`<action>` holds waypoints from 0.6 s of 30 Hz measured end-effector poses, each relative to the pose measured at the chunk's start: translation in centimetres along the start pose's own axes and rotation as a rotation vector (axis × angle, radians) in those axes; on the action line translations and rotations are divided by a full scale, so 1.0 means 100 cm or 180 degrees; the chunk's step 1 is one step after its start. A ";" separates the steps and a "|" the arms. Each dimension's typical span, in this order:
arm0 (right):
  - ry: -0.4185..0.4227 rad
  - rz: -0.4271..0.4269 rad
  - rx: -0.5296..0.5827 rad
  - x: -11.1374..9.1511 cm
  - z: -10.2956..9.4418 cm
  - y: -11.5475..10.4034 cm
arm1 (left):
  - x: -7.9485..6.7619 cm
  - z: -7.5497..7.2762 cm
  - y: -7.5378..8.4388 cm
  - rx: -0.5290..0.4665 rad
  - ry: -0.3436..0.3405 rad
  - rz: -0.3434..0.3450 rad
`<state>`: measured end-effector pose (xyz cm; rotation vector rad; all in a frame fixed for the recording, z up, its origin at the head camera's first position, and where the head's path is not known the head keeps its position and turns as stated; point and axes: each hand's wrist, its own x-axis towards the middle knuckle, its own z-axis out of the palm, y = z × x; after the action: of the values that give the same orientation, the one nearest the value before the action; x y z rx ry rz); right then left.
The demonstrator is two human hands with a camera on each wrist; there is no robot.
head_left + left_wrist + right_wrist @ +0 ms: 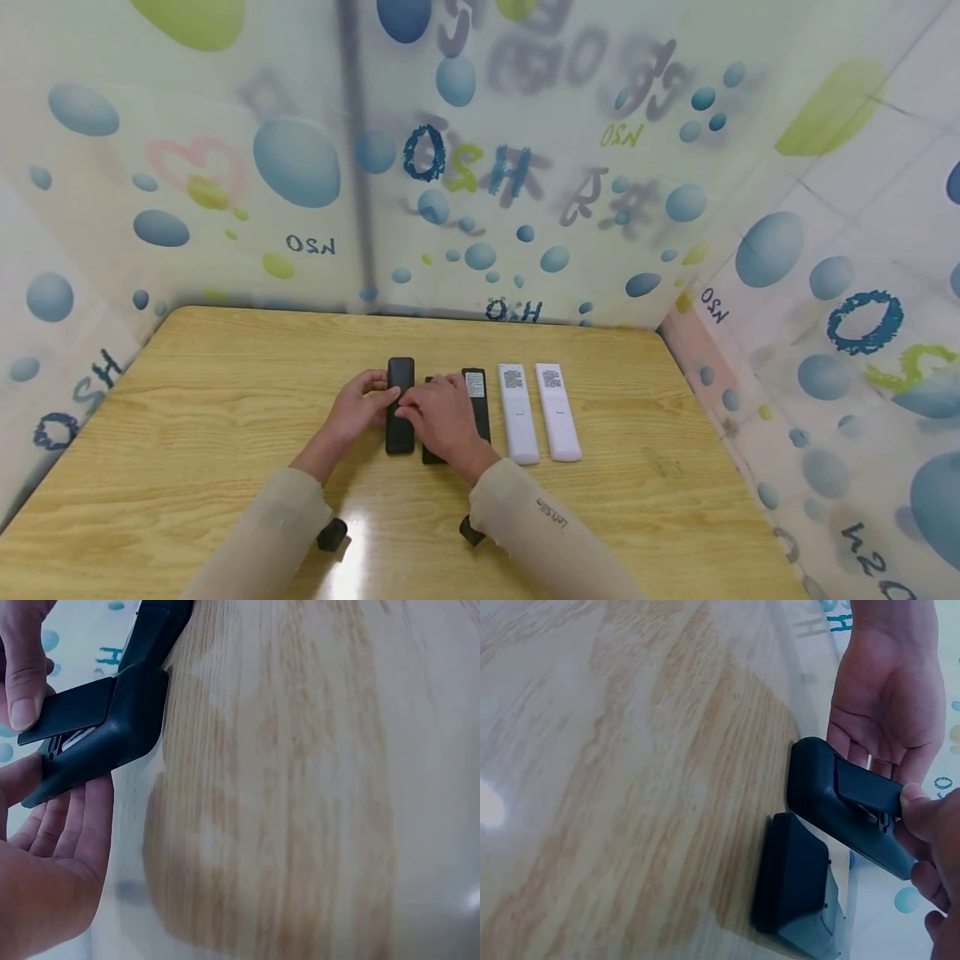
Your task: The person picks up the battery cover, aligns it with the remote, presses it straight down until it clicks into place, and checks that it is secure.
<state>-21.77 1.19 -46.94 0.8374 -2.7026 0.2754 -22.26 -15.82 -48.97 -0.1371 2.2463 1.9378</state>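
My left hand (357, 408) grips a black remote control (400, 437) by its sides, back face up and the far end of it raised in the left wrist view. With my right hand (444, 417) I pinch the end of its black battery cover (71, 712). One end of the cover is lifted away from the remote, and the other still meets the body. Through the gap a pale battery-like strip (77, 739) and some slots show. A second black remote (433, 457) lies mostly hidden beneath my right hand.
To the right lie a black remote with a white label (475, 383) and two white remotes, the nearer (520, 425) and the outer (558, 412), all backs up. They rest on a wooden table (247, 375) with patterned curtains behind and at its sides.
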 end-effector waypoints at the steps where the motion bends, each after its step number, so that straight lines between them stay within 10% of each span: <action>1: -0.0021 -0.0010 0.0027 0.000 0.000 0.000 | 0.000 0.000 0.000 0.0001 -0.0002 0.0005; 18: -0.0218 -0.0172 -0.0200 -0.004 -0.003 0.001 | 0.000 0.001 -0.004 0.0008 -0.0006 0.0021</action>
<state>-21.43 1.58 -46.78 0.9156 -2.7309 0.1516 -22.18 -15.77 -49.36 -0.1275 2.2505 1.9376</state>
